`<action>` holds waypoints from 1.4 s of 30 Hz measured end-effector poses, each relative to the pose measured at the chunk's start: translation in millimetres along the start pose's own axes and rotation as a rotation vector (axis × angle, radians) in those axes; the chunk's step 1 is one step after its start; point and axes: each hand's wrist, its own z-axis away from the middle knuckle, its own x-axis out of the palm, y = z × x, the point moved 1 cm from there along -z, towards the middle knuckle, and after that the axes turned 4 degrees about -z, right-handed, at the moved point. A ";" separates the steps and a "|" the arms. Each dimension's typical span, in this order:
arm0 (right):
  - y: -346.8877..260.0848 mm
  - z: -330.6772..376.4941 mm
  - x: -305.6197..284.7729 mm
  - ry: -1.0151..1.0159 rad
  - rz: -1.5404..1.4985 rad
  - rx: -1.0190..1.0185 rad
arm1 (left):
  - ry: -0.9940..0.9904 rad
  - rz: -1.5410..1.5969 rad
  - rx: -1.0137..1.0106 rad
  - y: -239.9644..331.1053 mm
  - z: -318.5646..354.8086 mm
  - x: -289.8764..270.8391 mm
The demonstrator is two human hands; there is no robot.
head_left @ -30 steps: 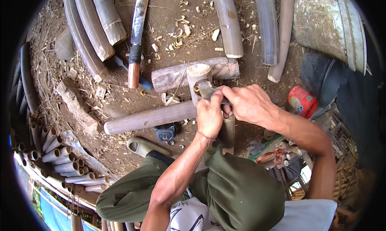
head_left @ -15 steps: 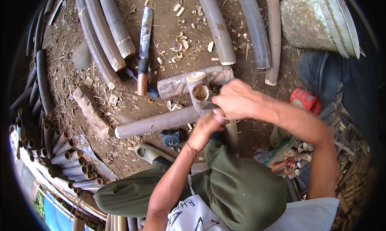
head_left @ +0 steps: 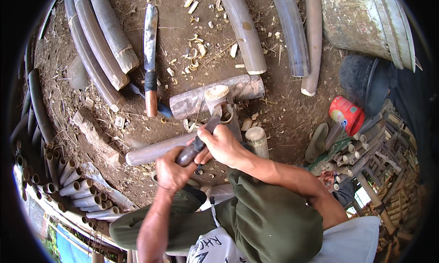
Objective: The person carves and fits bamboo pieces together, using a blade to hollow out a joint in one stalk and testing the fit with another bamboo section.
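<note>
Hands [head_left: 196,155] grip knife [head_left: 203,135] | blade on bamboo piece [head_left: 219,98] ahead

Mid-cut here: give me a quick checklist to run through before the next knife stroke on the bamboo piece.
1. Left hand gripping knife handle: ok.
2. Right hand also on the knife: ok.
3. Blade tip on the short bamboo piece: ok.
4. Piece resting against the log: ok, steadiness cannot tell.
5. Fingers clear of the blade edge: cannot tell.
6. Spare machete lying away from hands: ok.
</note>
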 end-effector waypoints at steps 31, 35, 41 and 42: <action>11.6 39.4 -28.4 0.092 -0.178 0.166 | -0.224 -0.187 0.179 -1.9 -3.9 1.2; 18.8 44.3 -43.1 0.242 0.217 -0.049 | -0.112 0.177 0.031 10.8 26.4 80.3; 18.4 34.2 -56.6 0.503 0.659 -0.249 | -0.025 0.442 -0.047 62.8 33.8 142.5; 19.3 31.9 -58.1 0.514 0.712 -0.247 | -0.023 0.351 -0.024 64.7 32.1 142.7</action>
